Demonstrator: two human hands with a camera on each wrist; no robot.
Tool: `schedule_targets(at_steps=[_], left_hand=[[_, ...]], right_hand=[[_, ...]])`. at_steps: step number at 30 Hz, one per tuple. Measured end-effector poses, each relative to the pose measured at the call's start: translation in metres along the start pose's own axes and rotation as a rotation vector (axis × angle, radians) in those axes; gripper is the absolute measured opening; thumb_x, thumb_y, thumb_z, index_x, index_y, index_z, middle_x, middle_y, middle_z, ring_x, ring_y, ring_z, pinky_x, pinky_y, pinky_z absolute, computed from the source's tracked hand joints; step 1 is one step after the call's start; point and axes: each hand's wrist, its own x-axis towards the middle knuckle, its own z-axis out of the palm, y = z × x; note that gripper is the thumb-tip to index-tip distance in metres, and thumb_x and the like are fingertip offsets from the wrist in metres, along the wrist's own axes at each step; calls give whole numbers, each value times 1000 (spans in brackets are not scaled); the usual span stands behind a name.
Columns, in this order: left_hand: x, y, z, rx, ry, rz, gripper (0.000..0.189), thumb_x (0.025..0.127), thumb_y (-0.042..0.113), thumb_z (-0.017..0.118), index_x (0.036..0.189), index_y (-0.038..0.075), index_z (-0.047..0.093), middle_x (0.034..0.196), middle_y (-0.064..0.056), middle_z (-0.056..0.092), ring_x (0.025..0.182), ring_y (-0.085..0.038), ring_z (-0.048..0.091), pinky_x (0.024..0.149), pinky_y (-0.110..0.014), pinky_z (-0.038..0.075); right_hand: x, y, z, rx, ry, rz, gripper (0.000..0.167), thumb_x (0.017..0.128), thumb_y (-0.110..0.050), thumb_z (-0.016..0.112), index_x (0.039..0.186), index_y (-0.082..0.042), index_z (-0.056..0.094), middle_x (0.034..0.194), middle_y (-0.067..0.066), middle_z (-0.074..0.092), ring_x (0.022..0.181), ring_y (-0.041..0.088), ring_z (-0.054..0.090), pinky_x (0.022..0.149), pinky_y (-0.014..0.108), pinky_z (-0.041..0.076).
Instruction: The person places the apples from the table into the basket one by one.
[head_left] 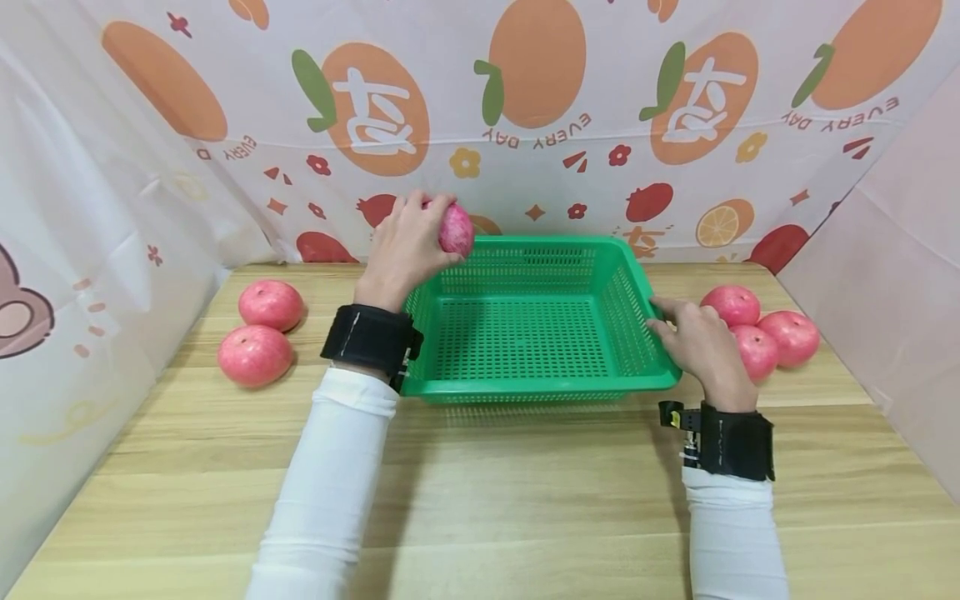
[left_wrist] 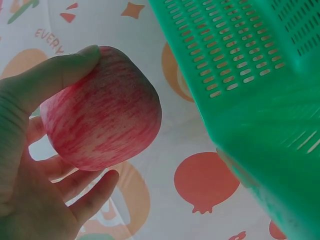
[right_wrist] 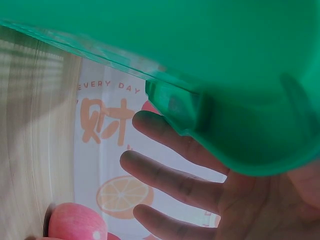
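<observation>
My left hand (head_left: 405, 250) holds a red-streaked apple (head_left: 457, 231) up by the back left corner of a green plastic basket (head_left: 540, 387). In the left wrist view, the thumb lies on one side of the apple (left_wrist: 107, 112) and fingers show behind and below it. My right hand (head_left: 699, 343) is at the basket's right rim, thumb on the rim. The right wrist view shows its other fingers (right_wrist: 172, 180) stretched out beneath the rim (right_wrist: 260, 167). No fruit shows inside the basket, whose floor and walls are slotted.
Two apples (head_left: 255, 356) sit on the wooden table (head_left: 525, 508) to the left. Several more apples (head_left: 789, 337) sit close together at the right, just beyond my right hand. A fruit-printed curtain (head_left: 540, 167) hangs behind the table and along both sides.
</observation>
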Motion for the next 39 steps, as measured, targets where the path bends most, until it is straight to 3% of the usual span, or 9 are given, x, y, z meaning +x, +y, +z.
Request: schedule_targets(at_steps=[6,16,25,39], left_hand=[[4,1,1,-11,-33,3,75,82,21,85,146,5,49,135,-25,49,123,-40,47,94,-59,51],[8,-1,8,-14,-86,37,74,83,20,85,145,1,49,131,-27,51,118,-41,52,94,-56,52],[9,-6,19,101,-109,57,72,83,24,84,142,1,51,132,-28,53,121,-43,50,96,-55,51],[12,-8,29,94,-216,25,76,82,21,85,146,5,48,137,-26,50,123,-40,48,92,-57,52]], right_hand=[[0,0,-1,-1,-7,7,49,103,-14,59,145,8,48,112,32,65,70,30,63,56,31,49],[1,-1,-1,8,-3,3,49,103,-15,60,145,8,48,102,29,68,66,28,63,55,31,49],[1,-1,0,11,-18,16,50,103,-15,59,146,8,48,102,28,67,66,27,63,55,31,48],[0,-1,0,0,-2,4,49,102,-14,60,144,9,49,102,30,67,66,28,61,55,32,46]])
